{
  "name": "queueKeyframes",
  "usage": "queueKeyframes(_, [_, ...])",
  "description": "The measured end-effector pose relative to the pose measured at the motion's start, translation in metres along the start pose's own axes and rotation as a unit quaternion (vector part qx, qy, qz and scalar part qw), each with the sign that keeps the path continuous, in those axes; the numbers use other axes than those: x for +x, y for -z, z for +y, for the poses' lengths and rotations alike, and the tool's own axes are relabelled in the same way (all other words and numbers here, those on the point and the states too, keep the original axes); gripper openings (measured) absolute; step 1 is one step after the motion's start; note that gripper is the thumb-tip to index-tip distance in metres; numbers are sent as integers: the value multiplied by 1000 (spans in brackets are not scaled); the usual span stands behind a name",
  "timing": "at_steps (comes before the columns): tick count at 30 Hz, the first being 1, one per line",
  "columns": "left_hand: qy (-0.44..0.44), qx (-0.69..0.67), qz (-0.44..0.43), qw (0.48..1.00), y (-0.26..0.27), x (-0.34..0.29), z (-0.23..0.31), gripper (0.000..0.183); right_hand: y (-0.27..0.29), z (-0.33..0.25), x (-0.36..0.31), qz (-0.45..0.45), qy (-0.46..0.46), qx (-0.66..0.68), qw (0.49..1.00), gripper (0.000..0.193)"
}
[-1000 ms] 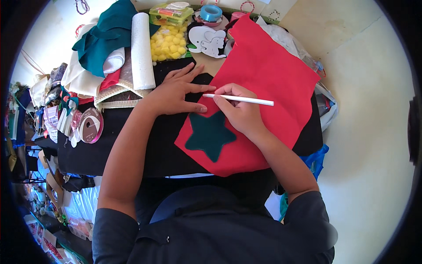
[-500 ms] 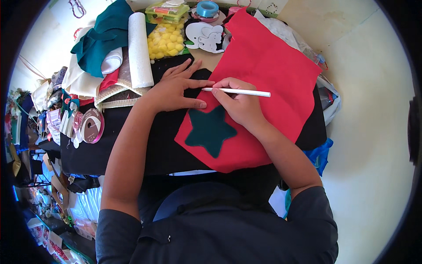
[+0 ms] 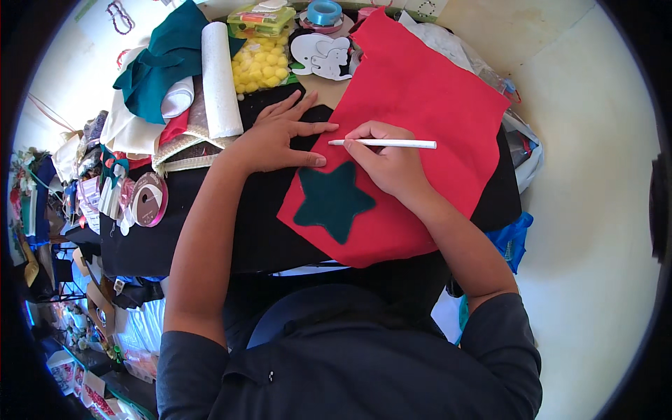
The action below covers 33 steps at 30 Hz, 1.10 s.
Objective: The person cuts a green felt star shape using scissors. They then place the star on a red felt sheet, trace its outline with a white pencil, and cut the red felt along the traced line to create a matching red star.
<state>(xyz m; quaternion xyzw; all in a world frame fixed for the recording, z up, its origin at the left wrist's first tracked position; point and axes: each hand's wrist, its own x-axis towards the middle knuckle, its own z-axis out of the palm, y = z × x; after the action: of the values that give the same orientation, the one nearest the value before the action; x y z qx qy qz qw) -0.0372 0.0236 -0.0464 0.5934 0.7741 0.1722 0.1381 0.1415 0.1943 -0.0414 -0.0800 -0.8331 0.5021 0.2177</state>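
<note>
While the right hand (image 3: 388, 159) grasps the white marker pen (image 3: 407, 144) between thumb and fingers, the left hand (image 3: 271, 142) lies palm down with fingers spread, grasping nothing. Its thumb and index fingertip rest at the left edge of the red felt sheet (image 3: 434, 105). The pen tip points left, near the same edge; contact with the felt cannot be determined. The dark green felt star (image 3: 334, 201) lies flat at the sheet's near-left corner, toward the near edge of the black-covered table (image 3: 150, 245). A bag of yellow pom-poms (image 3: 260, 68) sits toward the table's far edge.
</note>
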Motion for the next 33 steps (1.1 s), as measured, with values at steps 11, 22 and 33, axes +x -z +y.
queueKeyframes(11, [21,4,-70,997,12,7,-4,56,-8,-1,8,-4,37,-21,999,14])
queueKeyframes(22, [23,-4,-93,995,16,7,-3,57,6,-11,0,-22,-8,-46,999,13])
queueKeyframes(33, [20,-1,-101,995,14,11,-5,56,25,-3,-21,-6,1,-57,998,14])
